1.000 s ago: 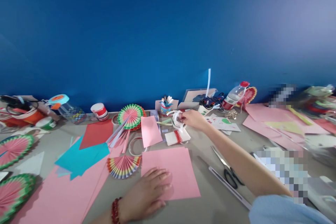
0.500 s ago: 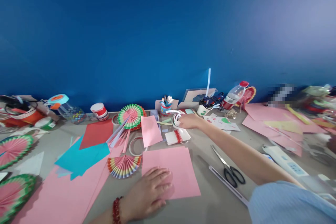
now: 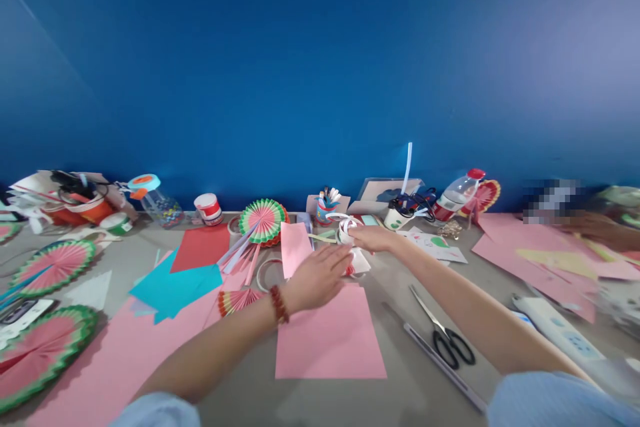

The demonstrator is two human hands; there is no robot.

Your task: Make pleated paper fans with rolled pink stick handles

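My right hand [image 3: 371,238] reaches to a white roll of tape or ribbon [image 3: 345,230] at the back middle, its fingers closed at the roll's right side. My left hand [image 3: 320,277], with a red bead bracelet, is stretched out with nothing in it, over the far edge of a pink sheet [image 3: 330,340]. Its fingertips come near a white packet tied with red string [image 3: 360,260], which the hand partly covers. A smaller pink piece [image 3: 295,247] lies behind the left hand.
Black-handled scissors [image 3: 453,347] and a long cutter [image 3: 445,367] lie right of the sheet. Folded paper fans [image 3: 263,221], blue sheets [image 3: 175,283] and a red sheet [image 3: 200,247] are on the left. A bottle [image 3: 457,195] leans at the back right; another person's hand [image 3: 595,227] is far right.
My left hand has lifted off the pink sheet and moved forward and right towards the roll. My right hand stays at the roll. The view has tilted up and shifted left.
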